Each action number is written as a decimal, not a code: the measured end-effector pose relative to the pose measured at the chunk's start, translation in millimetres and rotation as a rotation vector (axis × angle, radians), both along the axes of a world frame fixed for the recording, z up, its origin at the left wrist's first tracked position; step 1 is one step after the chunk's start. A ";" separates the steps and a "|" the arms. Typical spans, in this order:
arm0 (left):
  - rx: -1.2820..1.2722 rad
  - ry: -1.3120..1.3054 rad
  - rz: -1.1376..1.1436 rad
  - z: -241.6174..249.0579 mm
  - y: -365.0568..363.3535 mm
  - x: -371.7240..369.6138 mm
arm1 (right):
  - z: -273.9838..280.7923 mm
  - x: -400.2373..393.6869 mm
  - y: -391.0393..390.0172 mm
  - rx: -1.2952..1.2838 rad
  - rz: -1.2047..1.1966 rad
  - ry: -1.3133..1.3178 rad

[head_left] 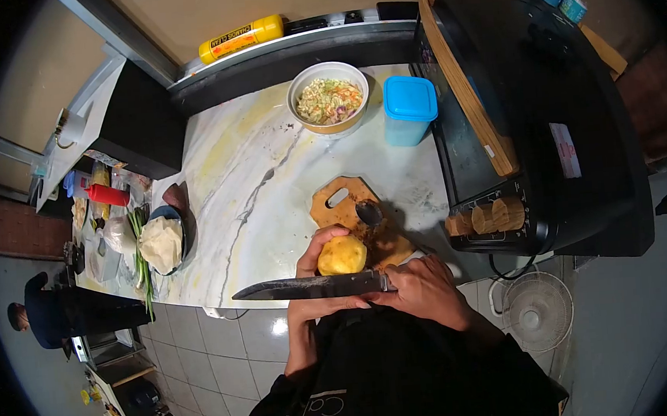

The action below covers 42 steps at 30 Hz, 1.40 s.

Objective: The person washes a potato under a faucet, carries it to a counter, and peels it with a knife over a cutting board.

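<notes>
My left hand [319, 249] is closed around a yellow, roundish potato [342, 255] at the front edge of the counter. A large knife [300, 288] lies across in front of it, blade pointing left, and its handle is gripped in my right hand [429, 288]. The blade hides part of my left hand and the potato's lower side. Just beyond, a wooden cutting board [337, 184] with a handle slot carries brown scraps and a dark, rounded spoon-like piece [369, 212].
A bowl of shredded vegetables [330, 100] and a blue-lidded container [410, 110] stand at the back. On the right is a black oven [551, 115]. Green onions [142, 260] and a bowl of pale food [161, 245] sit left. Another person [77, 307] stands far left.
</notes>
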<state>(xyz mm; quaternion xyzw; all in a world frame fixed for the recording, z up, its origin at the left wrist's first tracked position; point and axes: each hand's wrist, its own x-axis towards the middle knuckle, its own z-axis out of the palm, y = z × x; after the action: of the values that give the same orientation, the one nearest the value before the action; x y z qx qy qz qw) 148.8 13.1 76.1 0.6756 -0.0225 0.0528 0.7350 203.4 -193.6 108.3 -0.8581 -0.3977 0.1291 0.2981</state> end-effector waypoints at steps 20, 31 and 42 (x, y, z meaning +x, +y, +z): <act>0.001 -0.001 -0.033 -3.7 4.8 0.3 | 4.6 -0.8 4.3 -0.035 -0.024 0.034; 0.029 0.024 0.003 -8.0 3.4 -1.2 | 0.4 -2.9 0.4 -0.067 0.018 0.017; 0.056 -0.009 -0.016 -8.4 1.8 3.2 | 9.5 -0.2 -1.4 -0.091 -0.009 0.066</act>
<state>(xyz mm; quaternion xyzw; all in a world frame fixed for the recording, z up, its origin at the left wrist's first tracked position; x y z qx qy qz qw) 151.9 14.9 67.7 0.6954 -0.0325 0.0492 0.7162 203.2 -195.1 117.8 -0.8678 -0.3777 0.1739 0.2722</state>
